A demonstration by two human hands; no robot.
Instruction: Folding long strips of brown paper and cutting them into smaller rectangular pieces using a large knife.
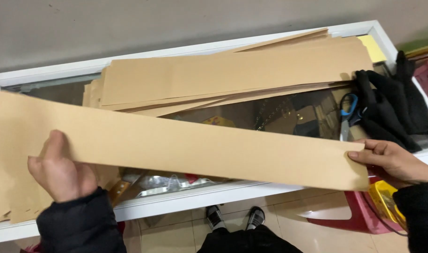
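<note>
From the head camera we see our left hand (59,168) pinching a long strip of brown kraft paper (186,147), thumb on top and fingers curled under its lower edge. Our right hand (391,161) grips the same strip at its far right end, thumb pressed on the top face, the other fingers hidden beneath. The strip stretches between the two grips, held just above a white-framed glass counter (190,199) and slanting slightly downward toward the right hand.

Beyond the strip, away from both grips, a stack of similar brown strips (232,75) lies fanned across the glass. To the left of our left hand and under it, more brown sheets (8,197) lie on the counter. Just above the right hand, blue-handled scissors (348,112) rest on the glass beside a black cloth (391,107). Below the right hand, off the counter, we see a red plastic stool (354,215) and a yellow object (384,201) on the tiled floor. Between the grips and below the counter edge, our shoes (235,218) show.
</note>
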